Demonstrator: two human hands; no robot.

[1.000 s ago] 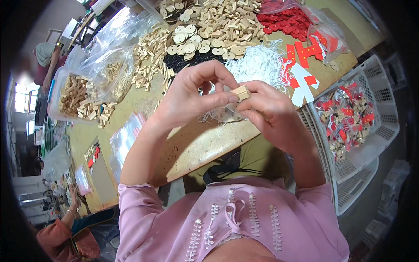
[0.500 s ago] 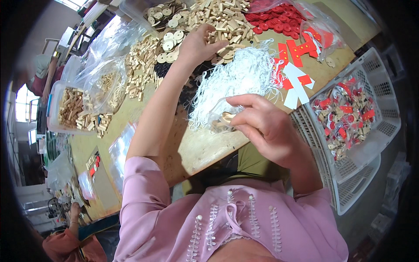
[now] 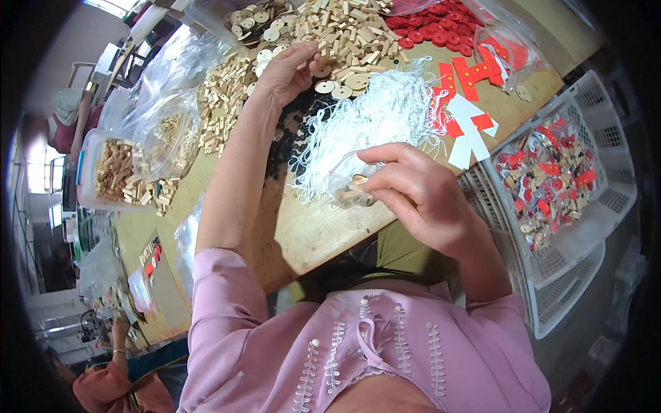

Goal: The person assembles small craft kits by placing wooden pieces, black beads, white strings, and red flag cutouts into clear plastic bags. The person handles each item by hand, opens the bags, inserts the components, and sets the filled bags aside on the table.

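Observation:
My right hand (image 3: 423,189) pinches the rim of a small clear plastic bag (image 3: 344,180) over the near part of the table. Pale wooden pieces (image 3: 361,180) lie inside that bag. Farther off, my left hand (image 3: 286,74) has its fingers curled together above the heaps; whatever is in them is hidden. Close to its fingertips are round wooden discs (image 3: 342,92), and a pile of small black parts (image 3: 286,141) lies below the wrist. Between my hands spreads a tangled heap of white strings (image 3: 385,110).
Small wooden blocks (image 3: 344,31) and red discs (image 3: 441,29) are heaped at the back. Red flag pieces (image 3: 470,79) and white strips (image 3: 468,134) lie on the right. Beyond the table's right edge stands a white basket (image 3: 611,141) of filled bags. A block-filled tub (image 3: 89,186) sits left.
My left hand has moved left and a little away from me, and its spread thumb and fingers have closed together. My right hand stays nearly in place with the bag.

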